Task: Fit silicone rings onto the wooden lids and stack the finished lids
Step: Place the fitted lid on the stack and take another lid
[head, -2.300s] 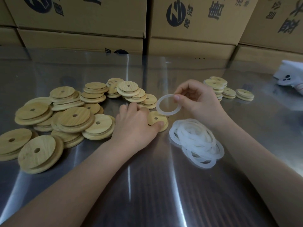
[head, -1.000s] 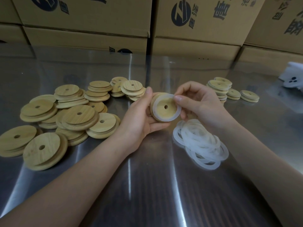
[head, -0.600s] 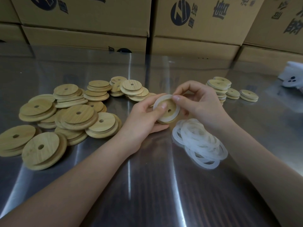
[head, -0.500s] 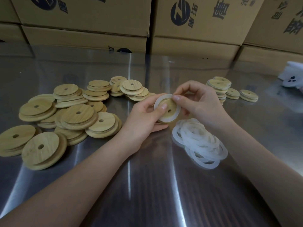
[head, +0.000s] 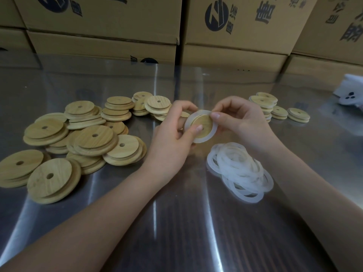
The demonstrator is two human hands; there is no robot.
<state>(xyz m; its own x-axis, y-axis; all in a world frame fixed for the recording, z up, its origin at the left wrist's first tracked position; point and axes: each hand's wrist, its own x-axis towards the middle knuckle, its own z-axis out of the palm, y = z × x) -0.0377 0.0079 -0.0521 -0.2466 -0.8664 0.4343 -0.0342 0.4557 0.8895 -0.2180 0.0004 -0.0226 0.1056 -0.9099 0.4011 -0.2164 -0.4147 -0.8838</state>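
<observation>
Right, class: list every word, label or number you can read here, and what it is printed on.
"唐", probably: middle cardboard box, beside a round logo.
Small characters beside the logo: blurred.
Characters on the left box and right box: cropped, unreadable.
Wooden lids, silicone rings: no text.

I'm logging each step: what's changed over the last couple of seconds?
The left hand lifted a wooden lid off the table and holds it up; the right hand brought its silicone ring over the lid and pinches it there. The loose lids, spare rings and finished stack stayed put.
</observation>
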